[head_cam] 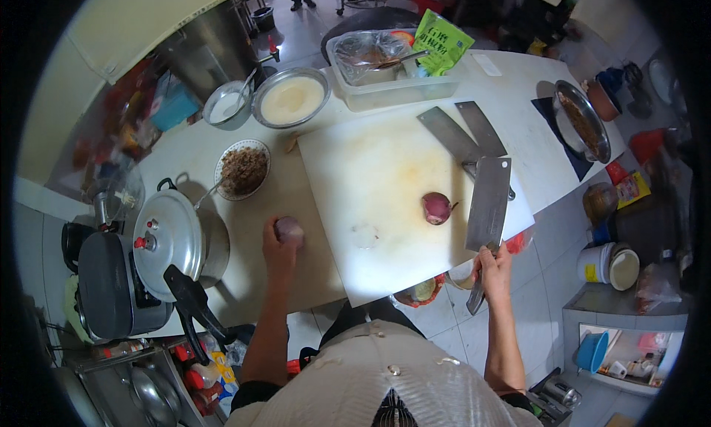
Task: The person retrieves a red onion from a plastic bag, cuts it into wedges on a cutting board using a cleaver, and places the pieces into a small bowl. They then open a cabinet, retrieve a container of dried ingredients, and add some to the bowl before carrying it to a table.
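Observation:
My left hand (278, 249) has its fingers around a pale purple onion (290, 232), left of the white cutting board (355, 171). In my right hand (493, 268) is the handle of a cleaver (489, 205), its broad blade lying over the board's right side and pointing away from me. A red onion (436, 208) with a dark root tuft sits on the board, left of that blade. Two more cleavers, one with its blade (449, 131) to the left and one (481, 128) to the right, lie at the board's far right. A thin, whitish onion slice (365, 236) rests near the board's front.
A pressure cooker (172, 243) stands at the left, beside a bowl of brown minced food (243, 170). Behind are a basin of pale liquid (293, 98), a bowl of white powder (226, 103) and a plastic tub (394, 93). A steel bowl (582, 121) stands far right.

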